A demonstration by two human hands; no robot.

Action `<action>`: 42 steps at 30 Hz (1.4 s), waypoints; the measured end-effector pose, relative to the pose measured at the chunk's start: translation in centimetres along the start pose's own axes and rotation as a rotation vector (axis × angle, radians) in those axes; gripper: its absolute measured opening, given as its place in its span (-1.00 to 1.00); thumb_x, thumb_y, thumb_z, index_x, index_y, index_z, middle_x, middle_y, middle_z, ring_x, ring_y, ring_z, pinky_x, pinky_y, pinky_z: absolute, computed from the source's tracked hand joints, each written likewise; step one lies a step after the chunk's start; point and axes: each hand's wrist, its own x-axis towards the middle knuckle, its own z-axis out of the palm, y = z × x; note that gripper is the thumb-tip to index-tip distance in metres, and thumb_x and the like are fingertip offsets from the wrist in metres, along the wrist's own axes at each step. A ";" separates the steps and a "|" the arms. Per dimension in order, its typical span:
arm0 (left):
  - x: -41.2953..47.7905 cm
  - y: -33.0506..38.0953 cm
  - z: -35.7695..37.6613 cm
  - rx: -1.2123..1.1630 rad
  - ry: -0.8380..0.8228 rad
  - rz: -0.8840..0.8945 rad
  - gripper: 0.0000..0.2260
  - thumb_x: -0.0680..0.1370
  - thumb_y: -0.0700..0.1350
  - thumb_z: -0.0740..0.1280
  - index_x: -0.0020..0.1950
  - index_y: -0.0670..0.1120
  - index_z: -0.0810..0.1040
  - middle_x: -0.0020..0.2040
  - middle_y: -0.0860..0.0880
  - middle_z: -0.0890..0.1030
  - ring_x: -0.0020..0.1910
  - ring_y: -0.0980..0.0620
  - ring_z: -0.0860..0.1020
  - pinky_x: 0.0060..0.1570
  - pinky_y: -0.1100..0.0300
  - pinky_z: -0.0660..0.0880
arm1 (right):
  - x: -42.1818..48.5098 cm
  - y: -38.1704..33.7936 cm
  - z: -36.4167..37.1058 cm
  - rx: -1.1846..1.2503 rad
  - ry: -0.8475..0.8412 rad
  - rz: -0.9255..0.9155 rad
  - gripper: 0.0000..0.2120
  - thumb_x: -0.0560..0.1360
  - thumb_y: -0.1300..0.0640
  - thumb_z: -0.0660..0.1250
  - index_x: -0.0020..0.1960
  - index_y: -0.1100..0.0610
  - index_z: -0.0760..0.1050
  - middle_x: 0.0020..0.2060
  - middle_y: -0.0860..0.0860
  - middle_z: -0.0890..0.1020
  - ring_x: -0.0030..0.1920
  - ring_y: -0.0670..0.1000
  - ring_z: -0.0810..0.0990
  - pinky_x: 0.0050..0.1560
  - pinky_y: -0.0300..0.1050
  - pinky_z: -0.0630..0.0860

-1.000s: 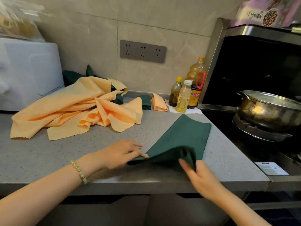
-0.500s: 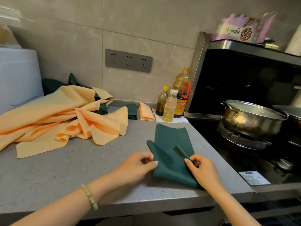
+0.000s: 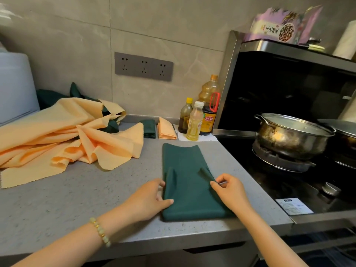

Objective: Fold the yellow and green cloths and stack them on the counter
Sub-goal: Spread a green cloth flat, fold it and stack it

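A folded green cloth [image 3: 185,180] lies lengthwise on the near counter [image 3: 77,199]. The left hand [image 3: 148,201] pinches its left edge, the right hand [image 3: 229,191] its right edge. Loose yellow cloths [image 3: 57,135] heap at far left; a lidded pot [image 3: 290,135] sits right.

Speckled counter [image 3: 57,199], green cloth [image 3: 185,170] at front, heaped yellow cloths [image 3: 63,135] left, green stack [image 3: 149,129], yellow stack [image 3: 166,130] behind

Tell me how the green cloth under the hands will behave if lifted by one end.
Probably floppy: the green cloth ridges up where the left hand and right hand pinch it, so it would likely sag and unfold. Likely light, being thin fabric lying flat on the counter. It should slide, not roll.
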 end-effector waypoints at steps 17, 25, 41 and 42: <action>2.5 -2.6 -3.2 0.056 0.235 -0.128 -0.53 0.56 -0.09 0.32 0.42 -0.04 0.25 -0.17 0.03 0.57 -0.17 0.09 0.55 -0.15 0.22 0.48 | 1.5 -2.2 3.7 -0.003 -0.054 -0.034 -0.81 0.47 0.22 0.37 -0.01 0.08 0.39 -0.36 -0.01 0.52 -0.30 -0.07 0.49 -0.33 -0.27 0.35; 1.6 0.3 -1.0 0.566 0.152 0.212 -0.61 0.63 -0.03 0.17 0.47 0.04 0.30 0.41 0.04 0.35 0.39 0.01 0.24 0.37 0.16 0.17 | 1.5 -2.0 3.9 -0.073 -0.043 -0.072 -0.82 0.47 0.21 0.38 -0.04 0.05 0.40 -0.24 0.06 0.58 -0.24 -0.07 0.51 -0.33 -0.29 0.33; 0.3 -0.8 3.3 0.698 -0.004 0.051 -0.38 0.62 0.24 -0.13 0.57 -0.03 -0.20 0.57 -0.05 -0.22 0.52 -0.16 -0.27 0.49 -0.06 -0.27 | -2.4 -4.1 5.0 -0.628 -0.346 -0.541 -0.55 0.66 0.15 -0.04 0.54 0.01 0.05 0.52 -0.11 0.07 0.52 -0.13 -0.10 0.45 -0.17 -0.33; 0.4 -0.9 3.3 0.689 -0.002 0.050 -0.38 0.61 0.25 -0.13 0.57 -0.02 -0.21 0.57 -0.05 -0.22 0.52 -0.16 -0.28 0.49 -0.05 -0.28 | -2.4 -3.8 5.1 -0.619 -0.373 -0.515 -0.55 0.67 0.13 -0.07 0.54 0.01 0.02 0.53 -0.12 0.06 0.52 -0.15 -0.09 0.45 -0.17 -0.31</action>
